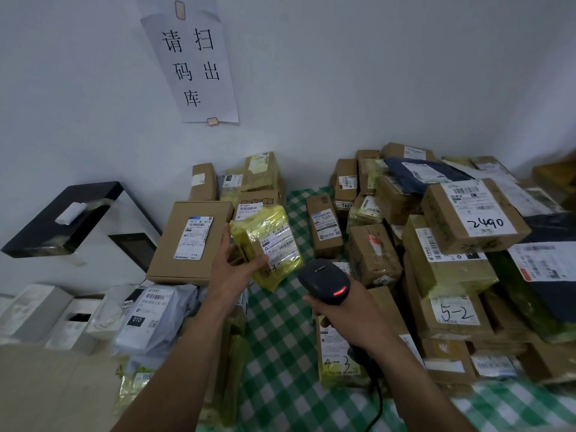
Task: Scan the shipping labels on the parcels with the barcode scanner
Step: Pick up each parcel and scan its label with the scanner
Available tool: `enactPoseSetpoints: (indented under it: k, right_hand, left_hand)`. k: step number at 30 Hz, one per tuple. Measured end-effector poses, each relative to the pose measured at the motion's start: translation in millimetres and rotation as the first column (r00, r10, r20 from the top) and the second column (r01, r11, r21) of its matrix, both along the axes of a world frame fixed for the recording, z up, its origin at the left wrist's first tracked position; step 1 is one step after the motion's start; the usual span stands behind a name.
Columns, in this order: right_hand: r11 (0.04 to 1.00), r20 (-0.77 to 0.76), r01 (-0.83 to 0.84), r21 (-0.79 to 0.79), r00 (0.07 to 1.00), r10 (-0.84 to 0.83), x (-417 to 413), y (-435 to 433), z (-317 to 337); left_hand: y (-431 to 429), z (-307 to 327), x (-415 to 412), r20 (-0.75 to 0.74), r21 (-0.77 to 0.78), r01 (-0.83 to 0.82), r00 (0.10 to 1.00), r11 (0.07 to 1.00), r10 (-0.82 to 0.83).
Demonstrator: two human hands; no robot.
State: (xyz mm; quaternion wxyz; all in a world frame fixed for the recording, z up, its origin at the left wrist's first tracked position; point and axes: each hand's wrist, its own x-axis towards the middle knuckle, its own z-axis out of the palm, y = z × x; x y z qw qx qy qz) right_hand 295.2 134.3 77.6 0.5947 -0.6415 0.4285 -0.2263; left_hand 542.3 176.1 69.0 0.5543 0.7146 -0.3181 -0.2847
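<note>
The left hand (pixel 232 271) holds a yellow parcel (pixel 271 244) raised over the checked tabletop (pixel 280 344), toward its far edge. The thumb lies across the lower left of the parcel's label face and the fingers are curled behind its left side. The parcel is tilted, with its white shipping label (pixel 279 241) facing the camera.

The right hand (pixel 338 318) is wrapped around the handle of a black barcode scanner (pixel 322 280). The scanner's head sits just below and right of the parcel, apart from it. A red light (pixel 340 290) shows on the head. Whether a finger presses the trigger cannot be told. The scanner's cable (pixel 378 397) runs toward the near edge.

Stacked cardboard parcels (pixel 374 257) occupy the right side of the tabletop, among them a box marked "2490" (pixel 477 213). A flat cardboard box (pixel 190 241) tops the pile at the left side.
</note>
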Motion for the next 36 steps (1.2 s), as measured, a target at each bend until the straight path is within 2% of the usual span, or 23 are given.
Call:
enactPoseSetpoints:
  k: [7, 10, 16, 19, 24, 27, 29, 32, 36]
  right_hand:
    - [0.981, 0.036, 0.190, 0.021, 0.981, -0.191, -24, -18, -12]
    - [0.966, 0.111, 0.250, 0.061, 0.960, -0.256, -35, -22, -15]
    - [0.938, 0.065, 0.334, 0.096, 0.938, -0.340, -44, -25, -27]
    - [0.937, 0.058, 0.334, 0.104, 0.938, -0.341, -45, -27, -30]
    - [0.929, 0.025, 0.343, 0.137, 0.936, -0.350, -38, -31, -36]
    - [0.936, -0.005, 0.331, 0.118, 0.943, -0.333, -36, -31, -39]
    - [0.943, -0.022, 0.320, 0.092, 0.948, -0.319, -34, -31, -41]
    - [0.952, -0.069, 0.303, 0.038, 0.951, -0.300, -30, -31, -40]
    - [0.962, -0.104, 0.266, 0.057, 0.960, -0.259, -20, -28, -40]
  left_hand:
    - [-22, -11, -30, -0.064, 0.053, 0.137, 0.989, 0.989, -0.133]
    - [-50, -19, -52, -0.071, 0.113, 0.195, 0.980, 0.974, -0.188]
    - [-97, -53, -71, -0.160, 0.273, 0.266, 0.960, 0.925, -0.229]
    - [-107, -69, -68, -0.274, 0.336, 0.290, 0.940, 0.896, -0.201]
    - [-111, -76, -81, -0.456, 0.336, 0.428, 0.853, 0.839, -0.253]
    - [-105, -93, -84, -0.442, 0.341, 0.519, 0.824, 0.784, -0.354]
    - [-100, -103, -84, -0.404, 0.277, 0.522, 0.825, 0.807, -0.395]
    - [-98, -103, -85, -0.371, 0.261, 0.513, 0.835, 0.817, -0.406]
    - [-95, -96, -81, -0.202, 0.296, 0.481, 0.876, 0.825, -0.438]
